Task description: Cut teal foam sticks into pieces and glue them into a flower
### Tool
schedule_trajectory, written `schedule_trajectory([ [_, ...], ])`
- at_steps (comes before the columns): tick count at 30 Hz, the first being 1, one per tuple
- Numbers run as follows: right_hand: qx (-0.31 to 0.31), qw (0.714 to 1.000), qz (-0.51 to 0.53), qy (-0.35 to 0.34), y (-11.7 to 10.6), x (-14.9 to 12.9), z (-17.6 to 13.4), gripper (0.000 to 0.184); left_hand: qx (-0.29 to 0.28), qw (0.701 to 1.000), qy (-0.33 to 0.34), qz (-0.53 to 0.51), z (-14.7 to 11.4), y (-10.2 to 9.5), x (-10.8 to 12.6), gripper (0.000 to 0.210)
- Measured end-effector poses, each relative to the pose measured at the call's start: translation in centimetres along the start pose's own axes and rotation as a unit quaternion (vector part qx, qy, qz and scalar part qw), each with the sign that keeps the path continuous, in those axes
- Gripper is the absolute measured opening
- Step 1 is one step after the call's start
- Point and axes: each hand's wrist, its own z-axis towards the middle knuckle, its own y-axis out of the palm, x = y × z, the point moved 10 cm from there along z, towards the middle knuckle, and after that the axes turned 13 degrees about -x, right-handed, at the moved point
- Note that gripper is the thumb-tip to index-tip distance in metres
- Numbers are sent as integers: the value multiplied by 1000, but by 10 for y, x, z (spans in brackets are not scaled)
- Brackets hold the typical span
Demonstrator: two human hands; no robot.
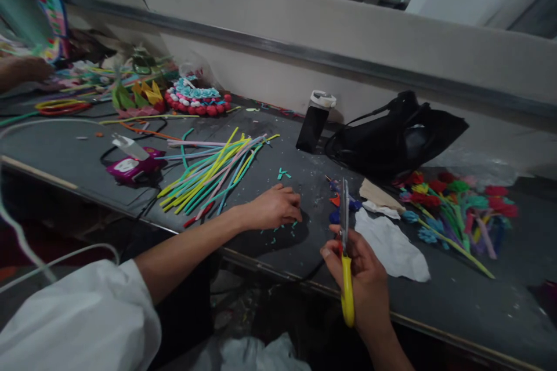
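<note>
While the right hand (pixel 368 278) clasps yellow-handled steel scissors (pixel 347 284), blades up, short teal fuzzy-looking pieces (pixel 281 174) lie just beyond the left hand (pixel 272 207), whose pinch I can't make out; snipping seems in hand, and a cut would need the blades brought leftward.

A loose, creased white sleeve (pixel 87 316) ends well behind the bare left hand (pixel 275 207); the right hand (pixel 368 281) is bare too.

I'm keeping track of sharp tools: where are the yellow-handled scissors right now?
In the head view, right of centre, the yellow-handled scissors are in the right hand, blades pointing up, just left of the white cloth or tissue.
</note>
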Motion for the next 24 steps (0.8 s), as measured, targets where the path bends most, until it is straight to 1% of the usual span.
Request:
schedule_trajectory([
  [3,-6,1000,-14,-1,0,0,0,38,-8,1000,6,-5,2,2,3,12],
  [10,-18,999,-30,-3,1,4,-1,38,-5,1000,9,3,2,-1,11,9],
  [13,-19,999,-40,-3,1,5,-1,38,-2,1000,21,-2,1,-2,14,15],
  [16,-20,999,-43,-2,2,6,0,39,-7,1000,30,-3,1,0,16,14],
  [21,-16,998,-56,-1,2,6,-1,39,-11,998,50,38,0,-3,24,23],
  [24,-17,998,-56,1,2,6,-1,38,-8,995,76,60,-1,-4,30,18],
])
